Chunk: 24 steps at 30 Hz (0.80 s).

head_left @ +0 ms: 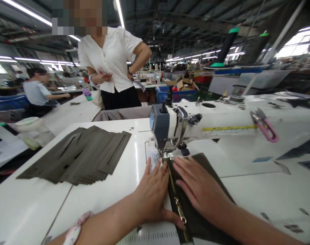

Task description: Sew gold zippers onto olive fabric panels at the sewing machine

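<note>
I see the left hand (pixel 151 194) and the right hand (pixel 199 183) lying flat and open, with no closed grip, at both sides of the metal zipper (pixel 177 206). Its dark olive fabric (pixel 203 200) runs on the white sewing table (pixel 114 143) to the presser foot (pixel 165 154).

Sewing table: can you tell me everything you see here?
sewing machine: one, white and grey, on the table
fabric panels: many, dark olive, stacked left of the machine
fabric strip: one, dark olive, in front of the machine
zipper: one, gold-coloured, along the strip
thread snips: one, pink, right of the machine
blue crate: one, blue, behind the machine
standing person: one, white blouse, beyond the table
left hand: one, flat beside the zipper
right hand: one, flat on the strip
</note>
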Available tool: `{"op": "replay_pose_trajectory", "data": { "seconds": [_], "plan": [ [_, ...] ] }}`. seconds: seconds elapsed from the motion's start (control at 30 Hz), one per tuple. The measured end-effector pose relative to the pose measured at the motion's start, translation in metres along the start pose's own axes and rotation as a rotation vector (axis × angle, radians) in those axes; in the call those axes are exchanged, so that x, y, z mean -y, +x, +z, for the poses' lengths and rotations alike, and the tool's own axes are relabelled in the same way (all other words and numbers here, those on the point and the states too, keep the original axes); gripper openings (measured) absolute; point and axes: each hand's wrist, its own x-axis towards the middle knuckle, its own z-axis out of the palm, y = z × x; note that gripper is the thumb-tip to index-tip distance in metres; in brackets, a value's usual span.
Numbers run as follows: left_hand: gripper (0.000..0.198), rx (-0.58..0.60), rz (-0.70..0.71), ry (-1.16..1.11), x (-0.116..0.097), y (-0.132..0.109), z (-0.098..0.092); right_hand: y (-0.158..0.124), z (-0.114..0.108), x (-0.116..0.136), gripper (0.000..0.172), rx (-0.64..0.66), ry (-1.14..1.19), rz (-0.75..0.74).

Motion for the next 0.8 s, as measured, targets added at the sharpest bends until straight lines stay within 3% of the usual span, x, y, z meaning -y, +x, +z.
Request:
{"op": "replay_pose_trajectory", "data": {
  "seconds": [0.07, 0.17, 0.23, 0.3, 0.43, 0.53, 0.63, 0.73, 0.77, 0.8],
  "plan": [
    [0.088, -0.018, -0.069, 0.096, 0.023, -0.009, -0.008, -0.003, 0.009, 0.014, 0.045, 0.042, 0.103, -0.069],
    [0.056, -0.105, -0.407, 0.385, 0.069, -0.033, -0.021, -0.008, 0.019, 0.02, 0.047, 0.105, 0.16, -0.046],
    [0.042, -0.079, -0.507, 0.486, 0.085, -0.05, -0.024, -0.01, 0.023, 0.017, 0.045, 0.094, 0.181, -0.029],
    [0.036, -0.043, -0.487, 0.495, 0.079, -0.06, -0.02, -0.011, 0.024, 0.014, 0.041, 0.051, 0.191, -0.018],
    [0.046, -0.009, -0.385, 0.412, 0.019, -0.057, -0.012, -0.012, 0.019, 0.011, 0.035, 0.021, 0.263, -0.006],
    [0.042, 0.033, -0.367, 0.278, -0.009, -0.055, -0.019, -0.009, 0.009, 0.012, 0.032, 0.112, 0.353, 0.038],
    [0.05, 0.005, -0.318, 0.212, -0.003, -0.064, -0.028, -0.007, -0.004, 0.014, 0.03, 0.2, 0.408, 0.051],
    [0.102, -0.028, -0.159, 0.227, 0.009, -0.086, -0.027, -0.009, -0.011, 0.016, 0.04, 0.194, 0.391, 0.008],
    [0.107, -0.031, -0.112, 0.248, 0.01, -0.095, -0.024, -0.009, -0.011, 0.016, 0.045, 0.187, 0.381, 0.008],
    [0.1, -0.015, -0.06, 0.275, 0.01, -0.104, -0.019, -0.01, -0.01, 0.016, 0.049, 0.186, 0.375, 0.017]
  ]
}}
